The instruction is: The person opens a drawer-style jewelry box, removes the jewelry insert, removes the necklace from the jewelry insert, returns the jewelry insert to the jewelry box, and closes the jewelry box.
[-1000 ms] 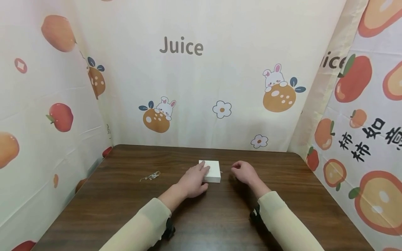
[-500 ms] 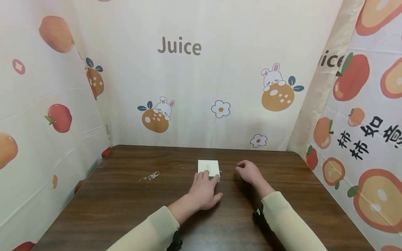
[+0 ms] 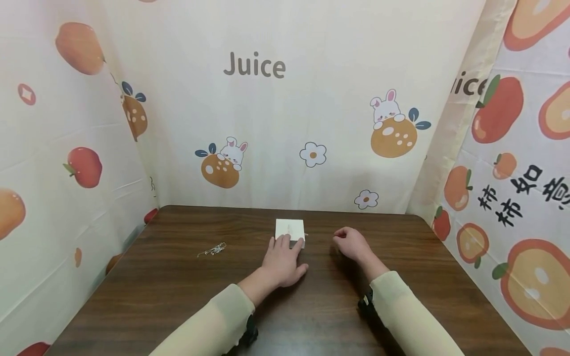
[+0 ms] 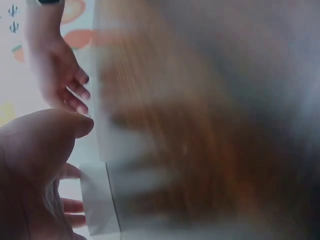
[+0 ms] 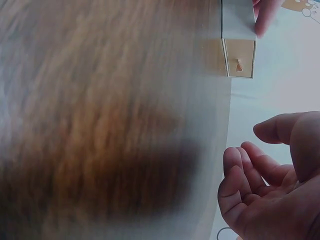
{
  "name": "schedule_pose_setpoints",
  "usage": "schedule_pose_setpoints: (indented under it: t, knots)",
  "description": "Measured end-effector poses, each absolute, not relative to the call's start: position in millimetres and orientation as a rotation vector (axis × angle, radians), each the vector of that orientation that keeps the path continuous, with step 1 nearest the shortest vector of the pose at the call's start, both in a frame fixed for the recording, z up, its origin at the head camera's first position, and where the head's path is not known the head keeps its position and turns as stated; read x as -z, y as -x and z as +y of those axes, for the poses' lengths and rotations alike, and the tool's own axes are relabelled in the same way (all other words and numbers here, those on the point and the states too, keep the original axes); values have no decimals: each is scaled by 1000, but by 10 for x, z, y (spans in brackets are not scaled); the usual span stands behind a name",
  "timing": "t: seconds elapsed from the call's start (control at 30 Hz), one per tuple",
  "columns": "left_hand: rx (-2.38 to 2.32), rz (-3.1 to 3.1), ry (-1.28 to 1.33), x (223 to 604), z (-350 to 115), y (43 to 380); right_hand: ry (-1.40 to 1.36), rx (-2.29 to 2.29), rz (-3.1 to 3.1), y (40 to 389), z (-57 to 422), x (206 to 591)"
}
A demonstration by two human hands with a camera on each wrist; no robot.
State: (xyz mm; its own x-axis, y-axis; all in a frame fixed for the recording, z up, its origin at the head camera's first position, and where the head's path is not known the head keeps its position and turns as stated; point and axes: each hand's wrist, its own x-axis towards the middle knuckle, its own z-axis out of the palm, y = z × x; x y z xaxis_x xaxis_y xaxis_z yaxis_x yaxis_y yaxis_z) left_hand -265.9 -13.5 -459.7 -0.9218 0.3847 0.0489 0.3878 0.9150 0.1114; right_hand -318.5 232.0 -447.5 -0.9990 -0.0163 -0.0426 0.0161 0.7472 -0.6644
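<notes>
A small white drawer box (image 3: 290, 227) lies on the dark wooden table. My left hand (image 3: 280, 262) rests its outstretched fingertips on the near part of its top, the thumb out to the side. The left wrist view has the box's pale side (image 4: 100, 200) beyond the palm. In the right wrist view, the tan drawer front (image 5: 241, 52) is flush with the sleeve and bears a little pull tab (image 5: 239, 65). My right hand (image 3: 354, 244) hovers to the right of the box, fingers loosely curled around nothing.
A tangled silvery chain-like trinket (image 3: 213, 250) lies on the table (image 3: 178, 296) left of the box. Fruit-print curtains (image 3: 285, 109) close off the back and both sides, right behind the table's far edge.
My left hand first slid back toward the box's near edge, then the box shifted away and slightly left under its fingers. My right hand drew a little to the right, then stayed.
</notes>
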Motion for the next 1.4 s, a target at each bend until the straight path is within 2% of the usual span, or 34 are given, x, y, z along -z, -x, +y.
schedule_pose_setpoints:
  t: [1.0,1.4]
  knots:
    - [332,-3225,408,4634,-262,3298,-19,1088,2895,3150,2318,4518]
    - [309,-3226,421,4646,-282,3317,5,1099,2896,3134,2301,4522]
